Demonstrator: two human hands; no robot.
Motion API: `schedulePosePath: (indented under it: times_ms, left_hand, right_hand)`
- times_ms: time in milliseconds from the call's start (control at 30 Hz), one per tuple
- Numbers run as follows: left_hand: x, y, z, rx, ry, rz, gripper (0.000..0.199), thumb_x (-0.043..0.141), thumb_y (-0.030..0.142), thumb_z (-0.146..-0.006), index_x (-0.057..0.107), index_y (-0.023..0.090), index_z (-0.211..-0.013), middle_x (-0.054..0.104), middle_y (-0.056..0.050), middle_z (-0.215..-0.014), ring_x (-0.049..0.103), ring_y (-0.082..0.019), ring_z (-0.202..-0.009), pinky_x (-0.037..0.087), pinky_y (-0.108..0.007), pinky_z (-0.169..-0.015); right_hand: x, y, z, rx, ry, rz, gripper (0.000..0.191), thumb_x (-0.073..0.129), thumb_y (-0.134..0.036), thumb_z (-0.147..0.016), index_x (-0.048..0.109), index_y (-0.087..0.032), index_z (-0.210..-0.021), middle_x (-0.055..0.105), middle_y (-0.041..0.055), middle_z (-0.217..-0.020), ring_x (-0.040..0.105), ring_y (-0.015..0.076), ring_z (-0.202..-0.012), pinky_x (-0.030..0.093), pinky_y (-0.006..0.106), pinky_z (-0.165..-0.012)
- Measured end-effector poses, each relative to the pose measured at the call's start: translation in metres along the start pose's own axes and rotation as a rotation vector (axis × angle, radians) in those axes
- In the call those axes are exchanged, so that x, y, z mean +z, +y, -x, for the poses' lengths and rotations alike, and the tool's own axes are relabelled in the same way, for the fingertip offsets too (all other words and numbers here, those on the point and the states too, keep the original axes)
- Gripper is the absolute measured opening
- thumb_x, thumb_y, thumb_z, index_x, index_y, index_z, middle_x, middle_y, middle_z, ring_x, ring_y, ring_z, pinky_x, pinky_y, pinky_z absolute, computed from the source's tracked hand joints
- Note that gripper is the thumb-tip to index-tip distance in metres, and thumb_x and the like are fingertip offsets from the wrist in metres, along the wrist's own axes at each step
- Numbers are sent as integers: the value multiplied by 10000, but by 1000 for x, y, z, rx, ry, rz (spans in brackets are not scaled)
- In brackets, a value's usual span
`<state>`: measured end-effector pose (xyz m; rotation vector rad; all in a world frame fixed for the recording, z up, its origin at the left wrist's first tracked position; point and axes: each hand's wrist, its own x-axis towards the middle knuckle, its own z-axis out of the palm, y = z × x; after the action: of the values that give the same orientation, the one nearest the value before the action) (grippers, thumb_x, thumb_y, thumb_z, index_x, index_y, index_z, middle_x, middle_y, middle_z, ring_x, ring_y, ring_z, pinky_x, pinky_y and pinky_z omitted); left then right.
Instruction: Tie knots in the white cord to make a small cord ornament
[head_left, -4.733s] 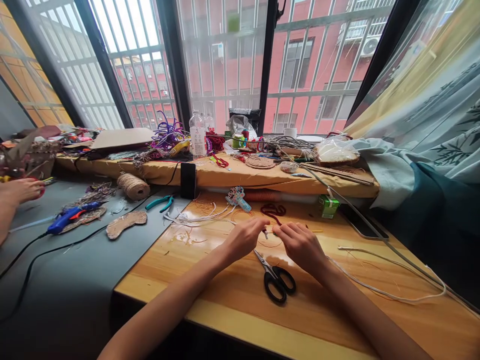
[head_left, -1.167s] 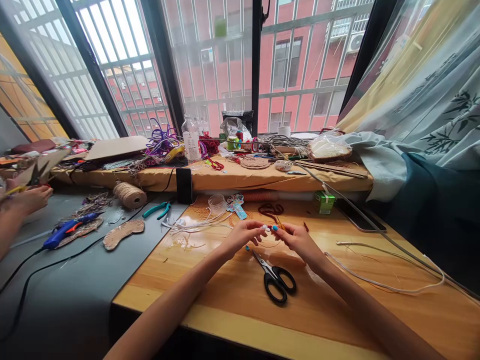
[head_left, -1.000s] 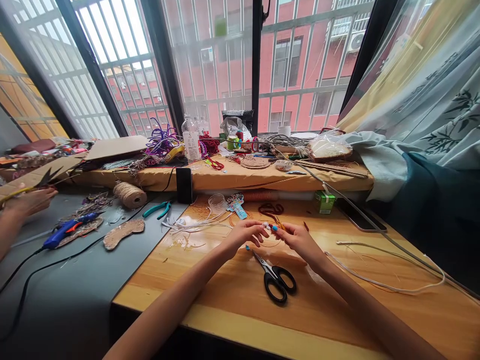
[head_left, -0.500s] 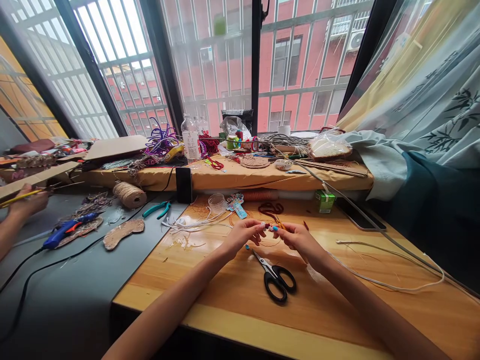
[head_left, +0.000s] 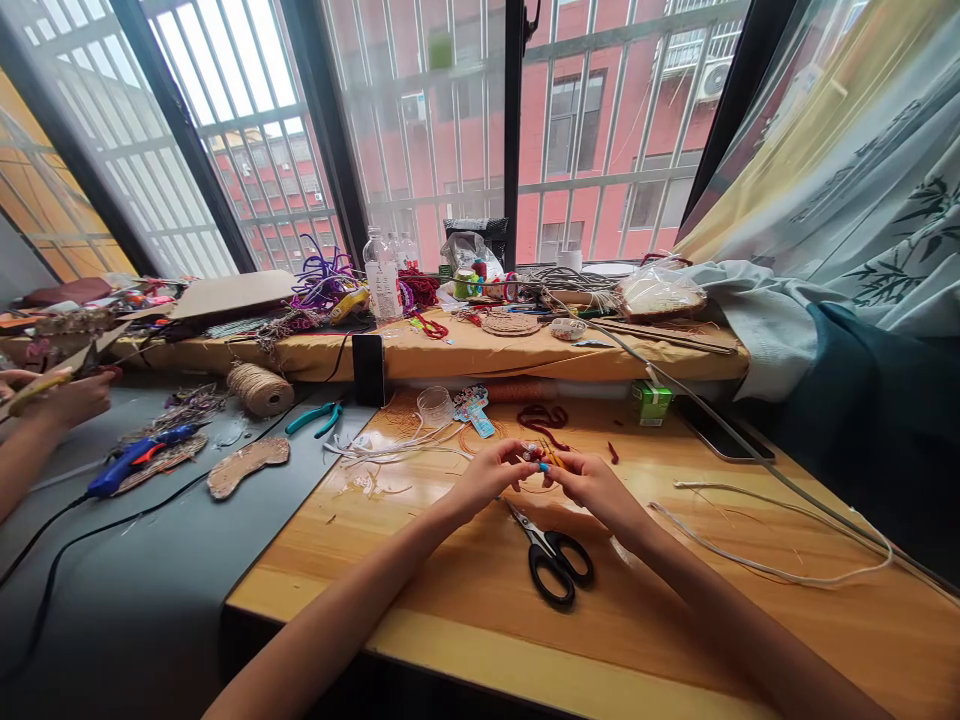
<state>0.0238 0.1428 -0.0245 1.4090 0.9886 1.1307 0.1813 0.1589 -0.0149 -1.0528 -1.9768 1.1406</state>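
Over the wooden table, my left hand point(head_left: 491, 478) and my right hand point(head_left: 589, 487) meet fingertip to fingertip. Both pinch a small dark red piece point(head_left: 529, 453) with something pale and shiny on it; its kind is too small to make out. A thin yellow-orange pointed tool point(head_left: 553, 454) sticks up from my right fingers, its lower part hidden. Just below my hands lie black-handled scissors point(head_left: 551, 555), blades toward my left hand. Behind my fingers a dark red cord point(head_left: 541, 418) rests in loops on the wood.
To the left, a co-worker's hands point(head_left: 71, 405) hold a tool near cardboard. A blue glue gun point(head_left: 142, 460), twine spool point(head_left: 259, 389), teal pliers point(head_left: 315, 419) and cardboard piece point(head_left: 247, 467) lie on the grey surface. White cords point(head_left: 780, 572) and a phone point(head_left: 724, 428) are at right.
My hands have drawn closer together and the right has turned, so the yellow-orange tool now points up. A dark red scrap on the right shows more. The co-worker's hands moved and hold a different tool.
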Motion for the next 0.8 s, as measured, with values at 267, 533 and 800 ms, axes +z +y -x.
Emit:
schedulePosePath:
  times_ms: [267, 533, 800]
  left_hand:
    - [-2, -5, -1, 74, -49, -197, 218, 531, 299, -687, 550, 128, -820, 503, -4, -690, 440, -83, -574, 388, -194, -504]
    - [-4, -6, 0, 100, -75, -338, 184, 479, 257, -724, 563, 138, -837, 492, -2, -697, 429, -83, -601, 371, -179, -542]
    - [-6, -10, -1, 99, -158, -315, 305, 467, 204, -727, 543, 154, -1018, 510, -8, -770, 425, -80, -629, 373, -186, -572]
  right_hand:
    - [2, 1, 2, -68, 63, 230, 215, 413, -257, -717, 539, -159, -572, 535, 14, -601, 461, 136, -588, 301, 238, -563]
    - [0, 1, 1, -105, 85, 283, 265, 432, -345, -745, 607, -153, -686, 566, 25, -627, 481, 151, -600, 322, 241, -555]
    - [0, 11, -5, 14, -7, -1, 337, 486, -393, -727, 601, -149, -929, 480, -18, -561, 382, 88, -465, 278, 207, -437]
